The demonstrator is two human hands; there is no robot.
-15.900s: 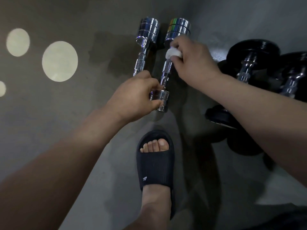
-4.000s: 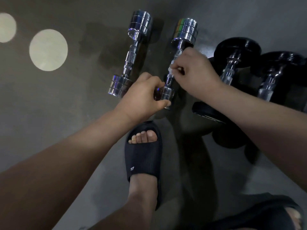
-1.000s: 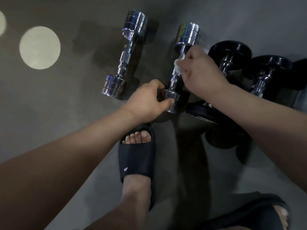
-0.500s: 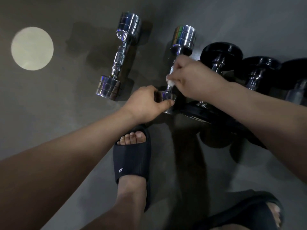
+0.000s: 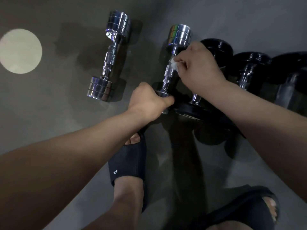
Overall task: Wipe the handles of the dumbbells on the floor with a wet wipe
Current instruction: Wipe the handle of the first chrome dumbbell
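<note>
We see the left hand [image 5: 147, 100] curled round the near head of a chrome dumbbell [image 5: 168, 73], gripping it where it lies on the floor [image 5: 49, 113]. The right hand [image 5: 197, 70], just beyond the left and to its right, pinches a small white wipe [image 5: 174, 64] between thumb and fingers and presses it against the upper part of the knurled handle [image 5: 165, 80]. The two hands are apart, with the lower stretch of the handle bare between them. The dumbbell's far head, with a rainbow sheen, sits just beyond the right hand.

Well to the left of the left hand, a second dumbbell [image 5: 110, 58], also chrome, lies alone and roughly parallel to the first. Under and to the right of the right hand we make out black dumbbells [image 5: 245, 75] packed side by side; whether the nearest touches the held one we cannot tell. Far off to the left a pale round light patch [image 5: 20, 51] marks the floor. Beneath the left forearm is a foot in a dark slipper [image 5: 127, 163], and a second slipper [image 5: 245, 211] shows under the right forearm.
</note>
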